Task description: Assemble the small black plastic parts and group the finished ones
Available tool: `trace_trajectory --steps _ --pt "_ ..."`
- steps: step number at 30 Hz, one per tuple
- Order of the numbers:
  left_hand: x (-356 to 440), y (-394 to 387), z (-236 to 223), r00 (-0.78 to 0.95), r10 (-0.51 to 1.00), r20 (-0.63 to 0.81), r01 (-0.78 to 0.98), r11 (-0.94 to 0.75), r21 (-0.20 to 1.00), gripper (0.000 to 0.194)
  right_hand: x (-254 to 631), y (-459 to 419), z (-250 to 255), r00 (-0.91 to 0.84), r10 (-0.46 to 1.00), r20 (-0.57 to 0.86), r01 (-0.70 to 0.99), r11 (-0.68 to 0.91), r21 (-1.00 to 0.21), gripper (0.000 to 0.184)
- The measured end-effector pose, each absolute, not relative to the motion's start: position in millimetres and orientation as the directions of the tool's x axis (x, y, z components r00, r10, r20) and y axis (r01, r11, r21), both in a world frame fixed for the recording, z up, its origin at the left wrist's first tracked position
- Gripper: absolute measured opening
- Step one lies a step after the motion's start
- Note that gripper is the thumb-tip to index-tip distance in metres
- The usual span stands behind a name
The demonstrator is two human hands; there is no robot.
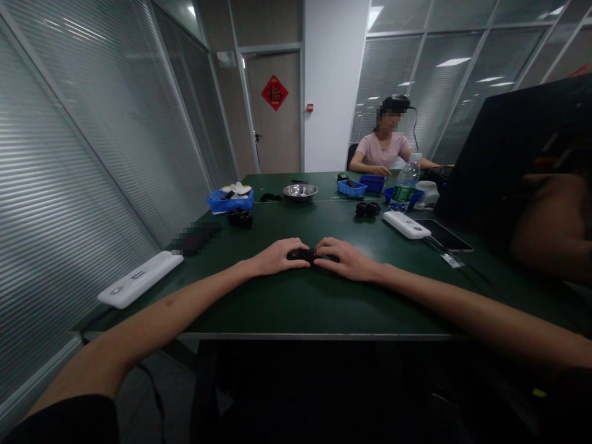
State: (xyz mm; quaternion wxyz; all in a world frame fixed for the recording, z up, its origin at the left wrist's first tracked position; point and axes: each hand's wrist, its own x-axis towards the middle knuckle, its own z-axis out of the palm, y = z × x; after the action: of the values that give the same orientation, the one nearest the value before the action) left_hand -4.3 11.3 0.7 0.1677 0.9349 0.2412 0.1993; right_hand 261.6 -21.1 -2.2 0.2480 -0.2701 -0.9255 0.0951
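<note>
Over the middle of the dark green table, my left hand (283, 255) and my right hand (346, 258) meet around a small black object (304, 254) with a shiny surface. My left hand grips its left end between thumb and curled fingers. The fingers of my right hand close on its right side. Fingers cover much of the object, so its exact kind does not show. Beyond my hands lie two similar clumps of glossy black items, one at the left (240, 217) and one at the right (367, 209).
A steel bowl (300, 192), a blue basket (230, 201) with white items and a light blue basket (352, 188) stand farther back. White power banks lie left (141, 279) and right (406, 224), near a water bottle (405, 185) and a phone (444, 235). Two people are nearby.
</note>
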Motion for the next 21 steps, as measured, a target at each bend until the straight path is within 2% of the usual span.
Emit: trace_trajectory --steps 21 --pt "-3.8 7.5 1.4 0.802 0.528 0.281 0.374 -0.809 0.452 0.045 261.2 -25.2 1.8 -0.732 0.528 0.431 0.402 0.845 -0.352 0.026"
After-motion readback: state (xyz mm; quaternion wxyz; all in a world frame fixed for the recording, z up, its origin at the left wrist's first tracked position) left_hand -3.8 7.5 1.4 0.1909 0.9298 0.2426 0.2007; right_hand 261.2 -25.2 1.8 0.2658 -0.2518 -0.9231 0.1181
